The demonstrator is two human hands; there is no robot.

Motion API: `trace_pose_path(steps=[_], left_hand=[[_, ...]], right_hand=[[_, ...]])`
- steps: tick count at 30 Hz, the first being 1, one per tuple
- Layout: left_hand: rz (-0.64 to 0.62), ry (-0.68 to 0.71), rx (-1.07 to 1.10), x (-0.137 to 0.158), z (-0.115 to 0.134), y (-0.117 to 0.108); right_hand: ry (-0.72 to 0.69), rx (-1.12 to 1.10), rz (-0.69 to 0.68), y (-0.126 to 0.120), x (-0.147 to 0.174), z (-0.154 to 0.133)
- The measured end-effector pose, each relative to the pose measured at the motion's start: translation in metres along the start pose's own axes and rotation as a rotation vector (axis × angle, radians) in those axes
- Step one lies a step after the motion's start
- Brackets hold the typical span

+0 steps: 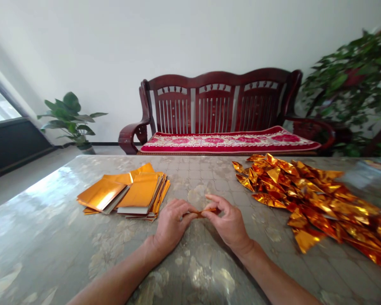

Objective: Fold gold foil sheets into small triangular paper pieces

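Between my two hands is a small folded piece of orange-gold foil paper [200,214], mostly covered by the fingers. My left hand [174,218] pinches its left end between thumb and forefinger. At the other end my right hand [227,220] pinches it too, with one finger raised. Left of my hands lies a stack of flat gold foil sheets [141,190], fanned and uneven, some showing pale undersides. To the right spreads a heap of folded gold foil pieces [307,195], shiny and pointed.
The table [120,258] has a glossy, patterned cover. Some clear plastic [368,176] lies at its far right. Beyond the table stand a dark wooden bench [214,101] with a red floral cover [222,140], a potted plant [71,116] and leafy greenery [355,80].
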State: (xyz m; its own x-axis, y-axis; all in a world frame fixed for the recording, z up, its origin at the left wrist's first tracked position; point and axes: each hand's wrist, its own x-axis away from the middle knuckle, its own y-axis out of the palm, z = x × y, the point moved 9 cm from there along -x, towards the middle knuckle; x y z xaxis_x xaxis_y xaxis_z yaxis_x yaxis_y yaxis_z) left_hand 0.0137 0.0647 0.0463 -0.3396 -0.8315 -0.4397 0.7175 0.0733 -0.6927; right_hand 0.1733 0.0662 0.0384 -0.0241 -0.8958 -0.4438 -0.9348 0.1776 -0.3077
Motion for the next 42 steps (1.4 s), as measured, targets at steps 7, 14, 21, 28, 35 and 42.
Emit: trace_pose_path(steps=[7,14,21,28,35,42], left_hand=[[0.027,-0.166,0.229,0.002,-0.020,0.007],[0.071,-0.135,0.215,0.007,-0.010,0.003],[0.007,-0.156,0.242,0.010,-0.006,0.011],[-0.020,-0.261,0.365,0.009,-0.019,0.017],[-0.051,-0.304,0.441,0.008,-0.019,0.020],[0.028,-0.287,0.327,0.008,-0.014,0.011]], right_hand=[[-0.057,-0.003,0.068,-0.007,0.003,-0.010],[0.035,-0.065,0.096,-0.010,0.001,-0.002],[0.017,-0.087,0.065,-0.008,-0.001,-0.007],[-0.266,-0.044,-0.086,-0.001,0.003,-0.045],[-0.238,-0.023,-0.058,0.004,0.003,-0.038],[-0.191,-0.002,-0.054,0.012,0.006,-0.028]])
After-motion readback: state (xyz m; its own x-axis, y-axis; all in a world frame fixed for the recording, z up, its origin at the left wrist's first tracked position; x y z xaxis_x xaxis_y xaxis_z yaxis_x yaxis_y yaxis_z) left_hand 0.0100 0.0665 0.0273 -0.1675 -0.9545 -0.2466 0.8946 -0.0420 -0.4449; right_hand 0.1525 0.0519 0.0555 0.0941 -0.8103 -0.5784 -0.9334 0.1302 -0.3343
